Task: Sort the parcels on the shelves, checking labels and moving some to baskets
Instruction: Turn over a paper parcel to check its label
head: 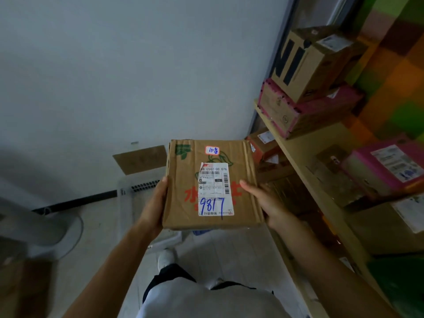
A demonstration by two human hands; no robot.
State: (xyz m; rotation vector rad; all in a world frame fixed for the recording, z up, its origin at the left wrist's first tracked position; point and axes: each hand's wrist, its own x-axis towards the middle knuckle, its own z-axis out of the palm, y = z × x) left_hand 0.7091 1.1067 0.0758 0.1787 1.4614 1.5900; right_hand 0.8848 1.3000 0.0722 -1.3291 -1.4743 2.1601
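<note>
Holding parcel (211, 184) label-up, L grip (154, 203) on left edge, R grip (267, 203) right edge.

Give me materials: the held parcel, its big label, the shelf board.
The held parcel looks like brown corrugated cardboard, matte and creased, with red and green print. Its big label looks like a white paper sticker, with printed barcodes and a blue handwritten 9817. The shelf board is pale wood or wood-look laminate, smooth; cannot tell which.
</note>
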